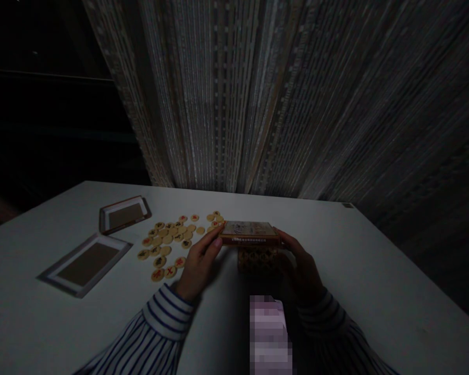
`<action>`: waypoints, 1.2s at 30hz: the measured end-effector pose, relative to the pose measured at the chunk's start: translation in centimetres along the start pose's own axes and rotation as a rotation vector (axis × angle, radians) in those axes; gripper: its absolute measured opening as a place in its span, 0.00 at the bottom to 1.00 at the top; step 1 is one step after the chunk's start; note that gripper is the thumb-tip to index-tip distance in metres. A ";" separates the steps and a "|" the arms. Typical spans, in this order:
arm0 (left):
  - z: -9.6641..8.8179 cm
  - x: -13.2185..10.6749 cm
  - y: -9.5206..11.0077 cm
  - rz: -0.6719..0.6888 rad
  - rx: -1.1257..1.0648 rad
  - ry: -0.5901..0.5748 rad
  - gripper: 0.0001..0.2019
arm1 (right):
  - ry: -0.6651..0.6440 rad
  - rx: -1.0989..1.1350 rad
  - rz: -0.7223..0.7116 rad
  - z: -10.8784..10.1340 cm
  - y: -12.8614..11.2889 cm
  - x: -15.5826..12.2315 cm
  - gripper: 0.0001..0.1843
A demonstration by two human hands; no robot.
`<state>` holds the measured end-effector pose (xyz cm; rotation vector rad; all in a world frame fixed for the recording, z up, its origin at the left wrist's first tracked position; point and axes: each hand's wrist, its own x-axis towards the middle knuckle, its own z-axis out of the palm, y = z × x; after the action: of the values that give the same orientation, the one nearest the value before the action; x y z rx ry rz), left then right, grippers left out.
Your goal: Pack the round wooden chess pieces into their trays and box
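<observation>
Between my two hands is a flat, shallow box (250,240) with a reddish-brown side, pale lettering along it and a picture on top. My left hand (201,260) is closed on its left end, thumb against the front side. At the right end, my right hand (303,268) grips it with the fingers along the edge, partly in shadow. Just below the box in view is a dark block with a round patterned front (258,260); I cannot tell whether the two touch. Left of my left hand lie several round xiangqi pieces (167,239) with red or black characters, some blank side up.
Two shallow open trays or lids with pale rims, one (86,288) nearer and one (105,224) farther back, lie at the left of the white table (379,291). A blurred-out pinkish object (269,336) is at the bottom. A string curtain (234,104) hangs behind the table.
</observation>
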<state>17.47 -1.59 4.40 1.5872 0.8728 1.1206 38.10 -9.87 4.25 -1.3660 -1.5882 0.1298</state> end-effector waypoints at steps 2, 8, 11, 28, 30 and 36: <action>0.0 0.0 0.1 0.014 0.011 -0.006 0.26 | 0.012 0.006 0.004 0.1 0.1 0.0 0.25; -0.1 0.0 0.1 0.051 0.023 -0.018 0.23 | 0.032 0.046 0.007 0.3 0.3 0.0 0.24; 0.0 0.0 0.1 0.058 0.018 -0.039 0.23 | 0.028 0.063 0.027 0.3 0.4 -0.1 0.24; 0.3 -0.1 0.3 0.015 -0.029 -0.043 0.25 | 0.028 0.006 0.048 0.4 0.4 0.0 0.24; 0.4 -0.2 0.6 -0.007 -0.092 -0.038 0.25 | 0.021 -0.005 0.033 0.4 0.4 0.0 0.24; 0.5 -0.2 0.5 -0.025 -0.149 -0.039 0.24 | 0.007 -0.028 -0.018 0.3 0.4 0.2 0.24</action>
<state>17.86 -2.09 4.79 1.4672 0.7643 1.1073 38.18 -9.41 3.94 -1.3724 -1.6016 0.0926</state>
